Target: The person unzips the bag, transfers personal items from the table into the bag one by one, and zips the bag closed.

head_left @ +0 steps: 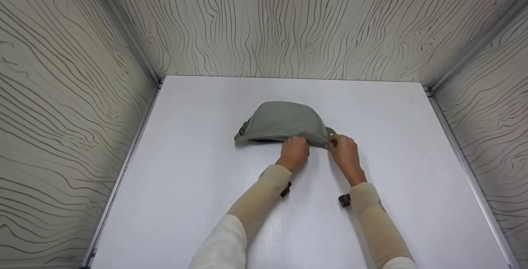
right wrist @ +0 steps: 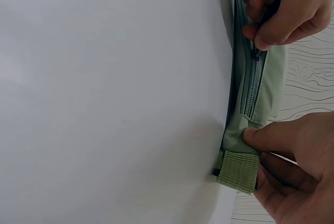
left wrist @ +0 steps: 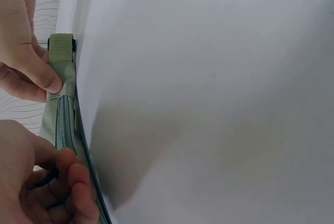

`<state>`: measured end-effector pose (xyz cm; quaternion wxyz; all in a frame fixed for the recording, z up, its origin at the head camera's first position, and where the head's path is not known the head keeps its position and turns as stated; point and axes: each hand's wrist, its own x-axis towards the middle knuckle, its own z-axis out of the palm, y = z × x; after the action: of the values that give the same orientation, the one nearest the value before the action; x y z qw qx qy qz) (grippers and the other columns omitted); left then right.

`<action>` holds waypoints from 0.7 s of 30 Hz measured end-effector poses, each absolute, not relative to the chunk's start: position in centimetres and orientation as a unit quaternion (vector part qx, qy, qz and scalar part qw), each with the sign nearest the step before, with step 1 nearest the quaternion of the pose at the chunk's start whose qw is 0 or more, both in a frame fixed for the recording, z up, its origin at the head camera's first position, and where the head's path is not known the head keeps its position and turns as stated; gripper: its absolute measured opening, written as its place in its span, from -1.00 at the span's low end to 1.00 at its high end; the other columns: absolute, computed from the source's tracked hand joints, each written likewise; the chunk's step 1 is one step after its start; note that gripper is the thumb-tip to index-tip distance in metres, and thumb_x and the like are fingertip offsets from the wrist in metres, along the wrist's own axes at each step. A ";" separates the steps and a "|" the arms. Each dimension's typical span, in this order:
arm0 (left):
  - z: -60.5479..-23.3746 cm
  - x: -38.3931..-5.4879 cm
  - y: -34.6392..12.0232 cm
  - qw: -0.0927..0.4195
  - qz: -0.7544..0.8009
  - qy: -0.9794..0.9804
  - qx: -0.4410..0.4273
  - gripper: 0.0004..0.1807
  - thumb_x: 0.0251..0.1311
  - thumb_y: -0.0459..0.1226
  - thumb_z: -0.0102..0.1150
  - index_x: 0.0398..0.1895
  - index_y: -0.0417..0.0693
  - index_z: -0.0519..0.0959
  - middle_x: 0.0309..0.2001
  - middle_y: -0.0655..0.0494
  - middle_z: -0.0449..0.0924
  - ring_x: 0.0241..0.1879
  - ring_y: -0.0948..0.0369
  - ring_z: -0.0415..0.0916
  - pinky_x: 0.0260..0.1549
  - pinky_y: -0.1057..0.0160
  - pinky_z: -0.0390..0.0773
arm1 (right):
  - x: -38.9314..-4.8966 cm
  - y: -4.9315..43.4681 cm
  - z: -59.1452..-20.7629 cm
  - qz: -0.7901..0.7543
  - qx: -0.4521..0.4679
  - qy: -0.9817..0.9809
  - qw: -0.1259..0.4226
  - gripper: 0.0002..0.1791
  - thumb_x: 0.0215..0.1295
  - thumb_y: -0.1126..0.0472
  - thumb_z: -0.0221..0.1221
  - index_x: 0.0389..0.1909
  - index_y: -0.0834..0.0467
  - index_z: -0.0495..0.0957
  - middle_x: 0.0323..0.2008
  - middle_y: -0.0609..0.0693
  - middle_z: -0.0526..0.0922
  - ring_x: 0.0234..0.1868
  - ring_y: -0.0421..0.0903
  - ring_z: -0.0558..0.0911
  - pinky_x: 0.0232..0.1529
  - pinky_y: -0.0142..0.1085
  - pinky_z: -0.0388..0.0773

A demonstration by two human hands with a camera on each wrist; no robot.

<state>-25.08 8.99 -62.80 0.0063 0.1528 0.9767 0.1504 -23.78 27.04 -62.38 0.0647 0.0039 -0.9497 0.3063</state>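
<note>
A sage-green waist bag [head_left: 284, 116] rests on the white table, its zipped edge facing the person. My left hand [head_left: 295, 153] pinches the black zipper pull [right wrist: 255, 54] near the right part of that edge. To its left the bag's mouth gapes dark, while the zipper teeth [right wrist: 251, 88] between the slider and the right end look meshed. At that end my right hand [head_left: 345, 152] grips the fabric corner, thumb on top, beside the ribbed green webbing [right wrist: 239, 172]. Most of the pull is hidden by the left fingers.
The white table [head_left: 198, 203] is bounded by wood-grain patterned walls [head_left: 264, 25] at the back and both sides. A black buckle [head_left: 242, 130] sits at the bag's left end. Small black wrist cameras [head_left: 344, 200] hang under the sleeves.
</note>
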 end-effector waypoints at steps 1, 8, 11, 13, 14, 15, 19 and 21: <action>-62.8 -25.1 8.9 0.005 0.151 0.977 0.151 -0.77 0.48 -0.24 0.24 -0.36 0.00 0.81 -0.35 0.13 0.83 -0.38 0.25 0.75 -0.40 0.18 0.74 | -23.8 27.0 -62.4 0.303 0.005 -0.951 0.067 -0.86 0.43 0.41 0.29 -0.08 0.36 0.74 -0.19 0.27 0.77 -0.17 0.14 0.70 -0.11 0.01 0.64; -63.1 -25.1 8.3 -0.018 0.150 0.977 0.150 -0.73 0.49 -0.25 0.21 -0.40 -0.03 0.79 -0.37 0.09 0.82 -0.38 0.22 0.76 -0.44 0.18 0.73 | -23.8 27.0 -62.4 0.300 0.004 -0.951 0.071 -0.83 0.43 0.42 0.26 -0.05 0.37 0.73 -0.14 0.30 0.78 -0.08 0.20 0.75 -0.03 0.06 0.68; -63.0 -25.2 8.1 -0.019 0.155 0.977 0.147 -0.73 0.49 -0.26 0.21 -0.40 -0.03 0.78 -0.38 0.10 0.81 -0.42 0.25 0.71 -0.44 0.18 0.72 | -23.8 27.0 -62.4 0.304 0.004 -0.950 0.074 -0.83 0.44 0.43 0.26 -0.05 0.37 0.73 -0.14 0.30 0.77 -0.08 0.20 0.74 -0.03 0.07 0.68; -63.0 -25.2 8.0 -0.018 0.158 0.977 0.145 -0.73 0.49 -0.26 0.21 -0.40 -0.04 0.78 -0.38 0.10 0.82 -0.42 0.26 0.71 -0.43 0.18 0.73 | -23.8 27.0 -62.5 0.306 0.002 -0.949 0.075 -0.83 0.44 0.42 0.26 -0.04 0.37 0.73 -0.14 0.29 0.77 -0.08 0.20 0.74 -0.03 0.06 0.67; -63.0 -25.2 7.9 -0.017 0.159 0.977 0.145 -0.73 0.49 -0.26 0.21 -0.40 -0.04 0.79 -0.37 0.10 0.82 -0.42 0.26 0.71 -0.42 0.18 0.73 | -23.8 27.0 -62.5 0.306 0.001 -0.949 0.074 -0.83 0.44 0.42 0.26 -0.04 0.36 0.73 -0.14 0.29 0.77 -0.08 0.20 0.74 -0.02 0.06 0.67; -63.0 -25.2 7.8 -0.016 0.160 0.976 0.144 -0.73 0.49 -0.26 0.21 -0.40 -0.04 0.79 -0.37 0.10 0.82 -0.41 0.26 0.71 -0.42 0.18 0.73 | -23.7 27.0 -62.5 0.306 0.000 -0.949 0.072 -0.83 0.44 0.42 0.26 -0.03 0.36 0.73 -0.13 0.29 0.77 -0.08 0.20 0.74 -0.02 0.06 0.67; -63.0 -25.1 7.6 -0.018 0.158 0.977 0.143 -0.73 0.50 -0.25 0.21 -0.38 -0.06 0.78 -0.36 0.08 0.82 -0.37 0.24 0.75 -0.41 0.18 0.74 | -23.7 27.0 -62.6 0.309 -0.006 -0.949 0.066 -0.81 0.46 0.40 0.25 0.00 0.35 0.73 -0.11 0.28 0.77 -0.07 0.18 0.73 0.00 0.04 0.67; -62.9 -25.1 7.5 -0.017 0.157 0.977 0.140 -0.74 0.50 -0.24 0.22 -0.38 -0.06 0.78 -0.35 0.08 0.82 -0.37 0.24 0.75 -0.41 0.18 0.74 | -23.7 27.0 -62.7 0.311 -0.007 -0.948 0.066 -0.81 0.46 0.40 0.26 0.00 0.35 0.73 -0.11 0.27 0.77 -0.07 0.17 0.73 0.00 0.04 0.67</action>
<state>-25.08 7.53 -62.95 -0.0174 0.1400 0.9774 0.1574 -23.72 26.98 -62.67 0.0661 -0.0067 -0.9481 0.3110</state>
